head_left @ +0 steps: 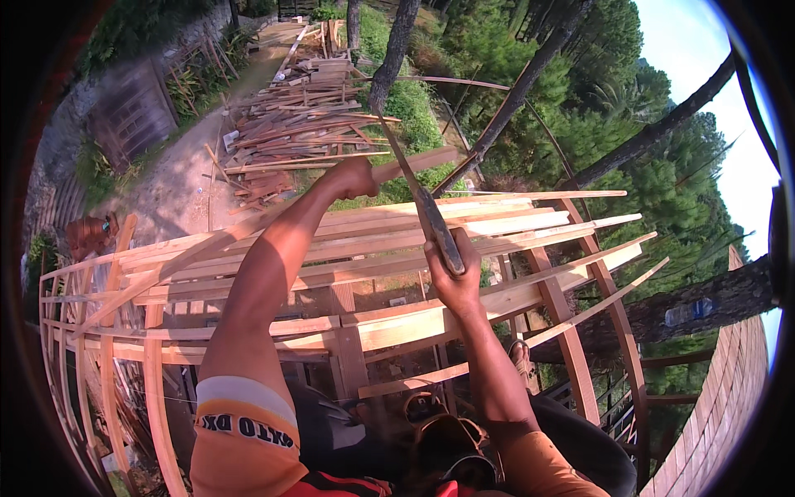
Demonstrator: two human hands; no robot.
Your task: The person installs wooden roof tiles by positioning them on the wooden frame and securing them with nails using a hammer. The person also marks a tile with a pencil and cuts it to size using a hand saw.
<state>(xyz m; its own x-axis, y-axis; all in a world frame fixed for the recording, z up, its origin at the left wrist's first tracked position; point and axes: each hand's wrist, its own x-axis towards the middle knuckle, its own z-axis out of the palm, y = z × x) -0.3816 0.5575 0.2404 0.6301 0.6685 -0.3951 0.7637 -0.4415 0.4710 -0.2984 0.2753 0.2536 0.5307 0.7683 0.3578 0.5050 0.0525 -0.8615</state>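
Note:
My left hand [354, 178] is closed round a long wooden batten [414, 164], well out in front of me. The batten slants from the lower left up to the right, crossing above the roof timbers, and my left forearm hides part of it. In my closed right hand [455, 280] is a long-bladed tool [432, 217] with a thick dark handle and a narrow blade. Its blade points up and away, passing in front of the batten in this view. Whether it is a machete or a saw, I cannot tell.
Several pale battens [389, 240] run crosswise before me, over rafters [571, 348] sloping down. A foot in a sandal [520, 356] is among the timbers. Stacked lumber [306, 124] lies on the ground ahead. Tree trunks [704, 311] stand close at right, beside a shingled surface [720, 414].

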